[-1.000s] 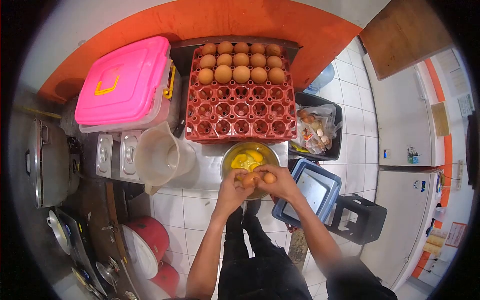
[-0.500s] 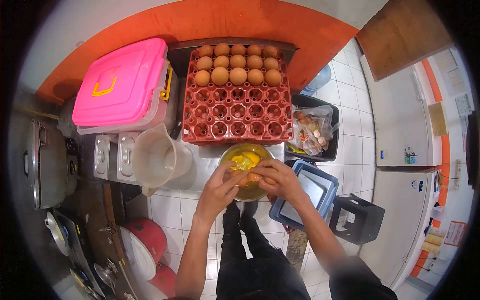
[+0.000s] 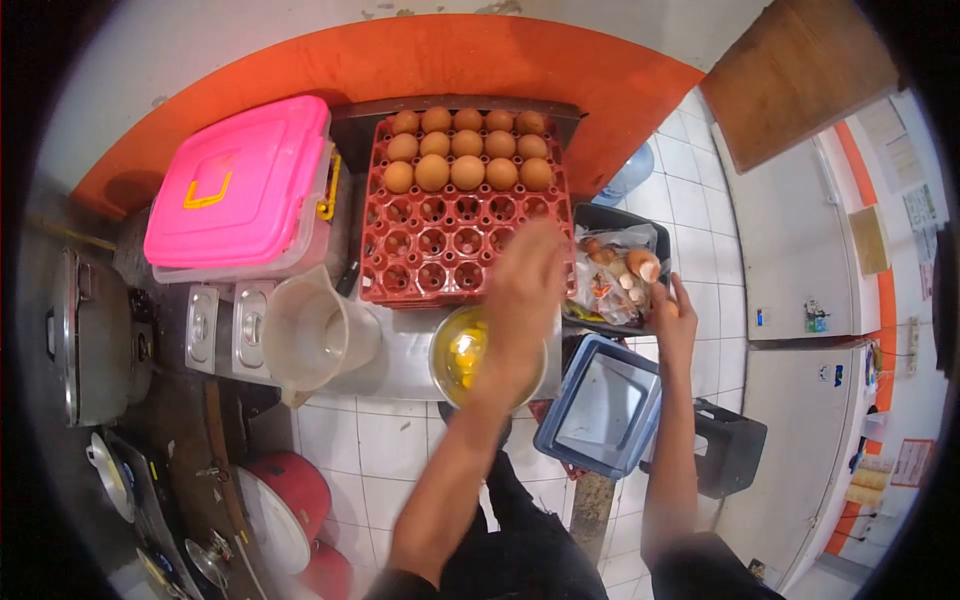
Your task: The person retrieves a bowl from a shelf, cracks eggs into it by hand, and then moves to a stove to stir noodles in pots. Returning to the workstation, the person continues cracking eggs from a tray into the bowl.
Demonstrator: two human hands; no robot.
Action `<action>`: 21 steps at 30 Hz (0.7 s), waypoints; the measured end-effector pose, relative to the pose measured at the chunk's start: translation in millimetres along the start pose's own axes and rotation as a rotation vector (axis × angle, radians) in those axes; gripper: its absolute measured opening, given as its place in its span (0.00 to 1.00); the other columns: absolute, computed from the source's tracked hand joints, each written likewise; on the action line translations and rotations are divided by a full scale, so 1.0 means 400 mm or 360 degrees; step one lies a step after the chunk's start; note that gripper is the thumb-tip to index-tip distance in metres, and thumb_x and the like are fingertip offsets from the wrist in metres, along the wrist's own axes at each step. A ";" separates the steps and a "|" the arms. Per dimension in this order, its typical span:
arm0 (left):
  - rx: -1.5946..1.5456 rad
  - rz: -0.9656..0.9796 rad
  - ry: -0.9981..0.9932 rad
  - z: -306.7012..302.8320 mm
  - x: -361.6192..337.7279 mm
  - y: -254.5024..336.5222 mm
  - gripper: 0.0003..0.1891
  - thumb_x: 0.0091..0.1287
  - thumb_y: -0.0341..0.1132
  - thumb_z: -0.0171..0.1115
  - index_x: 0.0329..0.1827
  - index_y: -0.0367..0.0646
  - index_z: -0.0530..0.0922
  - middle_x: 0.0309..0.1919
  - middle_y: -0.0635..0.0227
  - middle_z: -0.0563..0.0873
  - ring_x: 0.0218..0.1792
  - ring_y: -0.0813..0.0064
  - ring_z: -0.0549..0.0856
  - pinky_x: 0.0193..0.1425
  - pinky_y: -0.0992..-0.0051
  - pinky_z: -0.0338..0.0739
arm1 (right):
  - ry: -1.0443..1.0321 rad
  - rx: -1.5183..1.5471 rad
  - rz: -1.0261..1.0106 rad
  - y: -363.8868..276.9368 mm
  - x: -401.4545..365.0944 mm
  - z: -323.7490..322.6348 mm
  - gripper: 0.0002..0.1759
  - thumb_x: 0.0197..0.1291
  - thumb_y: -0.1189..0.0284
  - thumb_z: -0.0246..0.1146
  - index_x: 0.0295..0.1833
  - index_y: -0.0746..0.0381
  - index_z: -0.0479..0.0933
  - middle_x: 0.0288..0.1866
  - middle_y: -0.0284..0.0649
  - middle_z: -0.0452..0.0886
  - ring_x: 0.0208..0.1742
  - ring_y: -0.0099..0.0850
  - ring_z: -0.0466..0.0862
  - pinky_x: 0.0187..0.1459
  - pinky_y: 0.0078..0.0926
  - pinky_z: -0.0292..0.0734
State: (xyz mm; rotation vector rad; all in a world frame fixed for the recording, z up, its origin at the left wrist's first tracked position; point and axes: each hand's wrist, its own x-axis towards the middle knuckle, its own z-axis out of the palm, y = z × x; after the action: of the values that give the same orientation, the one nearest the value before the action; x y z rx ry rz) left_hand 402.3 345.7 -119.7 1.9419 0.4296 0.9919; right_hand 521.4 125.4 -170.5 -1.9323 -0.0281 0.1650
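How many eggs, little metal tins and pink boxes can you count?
Whole brown eggs in the red plastic egg tray: 15
Small lidded steel tins: 2
Pink-lidded plastic box: 1
Total: 18

The left hand (image 3: 522, 290) is a smear of motion above the counter, and I can't tell whether its fingers are curled round anything. It blocks the right side of the metal bowl (image 3: 447, 345) and the near right corner of the red egg tray (image 3: 440, 240). By the fingertips of the right hand (image 3: 677, 320) is a bit of eggshell (image 3: 643, 264). Whether it is pinched or lying loose on the plastic bag (image 3: 605, 285) is too small to tell. On the left, the big pot (image 3: 95, 330) fades into the dark lens rim.
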 end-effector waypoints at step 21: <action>-0.0327 -0.0914 -0.0079 -0.161 -0.094 0.003 0.20 0.76 0.39 0.45 0.61 0.33 0.72 0.56 0.58 0.78 0.55 0.68 0.79 0.58 0.70 0.77 | -0.0434 0.0629 0.0379 0.072 -0.304 0.197 0.19 0.80 0.55 0.52 0.57 0.61 0.69 0.44 0.40 0.82 0.40 0.26 0.81 0.43 0.23 0.78</action>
State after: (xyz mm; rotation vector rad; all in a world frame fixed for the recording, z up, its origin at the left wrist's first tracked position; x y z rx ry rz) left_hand 328.6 357.3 -117.9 1.5241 0.7708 0.5851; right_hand 389.1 175.9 -212.7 -1.5037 0.0504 0.5516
